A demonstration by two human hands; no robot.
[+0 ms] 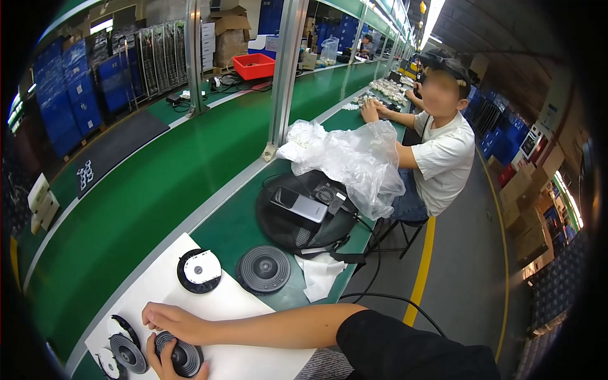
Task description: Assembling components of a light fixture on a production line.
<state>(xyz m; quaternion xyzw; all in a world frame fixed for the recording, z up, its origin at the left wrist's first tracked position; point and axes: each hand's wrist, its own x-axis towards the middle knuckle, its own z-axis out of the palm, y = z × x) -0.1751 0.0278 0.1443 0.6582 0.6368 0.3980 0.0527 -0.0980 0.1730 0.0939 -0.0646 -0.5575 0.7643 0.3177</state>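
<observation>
My left hand [166, 362] grips a dark grey round disc with concentric rings [183, 358] at the lower left, thumb and fingers around its edge. Just above it, my right hand [172, 320] is closed with its fingers curled; anything in them is hidden. A similar ringed disc [129, 352] leans beside my left hand, among round black parts with white faces, one a white-faced disc [109, 363]. Farther off on the white sheet [244, 320] lies another black disc with a white face [202, 267]. A larger grey ringed disc [265, 268] rests at the sheet's edge.
Beyond are a black bag [285, 231] with a phone [299, 204] on top, a crumpled white cloth [322, 276] and clear plastic bags [361, 161]. A co-worker [443, 139] sits farther along the bench. A metal post [288, 76] stands by the green conveyor [158, 183].
</observation>
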